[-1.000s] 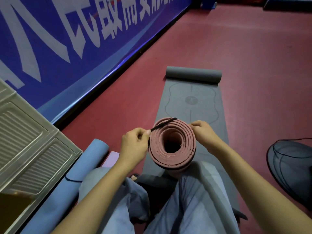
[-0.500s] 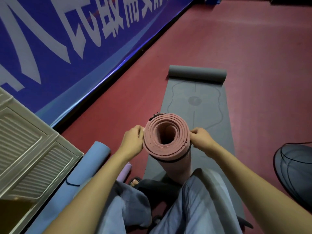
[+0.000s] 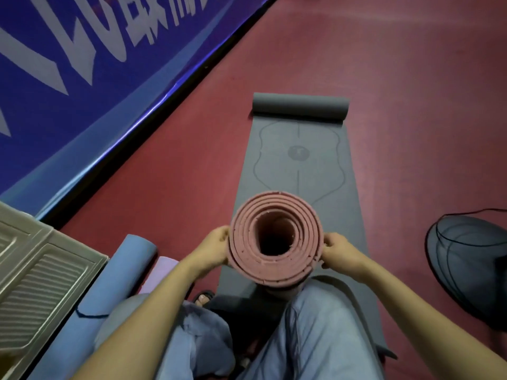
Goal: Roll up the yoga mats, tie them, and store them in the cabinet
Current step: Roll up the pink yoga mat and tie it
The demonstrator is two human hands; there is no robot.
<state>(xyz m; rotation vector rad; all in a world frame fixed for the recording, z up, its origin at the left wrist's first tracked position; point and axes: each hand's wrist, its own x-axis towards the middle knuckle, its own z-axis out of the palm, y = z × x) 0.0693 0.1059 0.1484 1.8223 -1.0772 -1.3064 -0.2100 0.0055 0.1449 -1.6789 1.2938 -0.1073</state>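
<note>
So the black strap that was getting stretched over the top rim of the rolled-up pink foam yoga mat (image 3: 275, 239) a second ago isn't visible at the top anymore. Half a second back it was a dark band just under the rim; now I can't see it at all, so my guess is it's been slid further down the roll, hidden behind the end facing the camera. The roll has also come closer to the head camera and stands upright between the person's knees, its lower end out of sight behind the legs.

The left hand (image 3: 212, 249) and right hand (image 3: 338, 252) sit on opposite sides of the roll just below the rim. Both have their fingers curled in against the mat's side, looks like they're pinching something there, probably the strap, but I can't actually see what's between them.

If the tie really is on, this one's basically ready for the beige ribbed plastic cabinet (image 3: 41, 275) at the left. A light blue rolled mat with a dark tie (image 3: 109, 292) and a lilac rolled mat (image 3: 162, 272) lie on the floor right beside it. The grey mat with a printed outline (image 3: 297, 171) is mostly flat on the red floor (image 3: 411, 91), only rolled at the far end, so that one's next.
</note>
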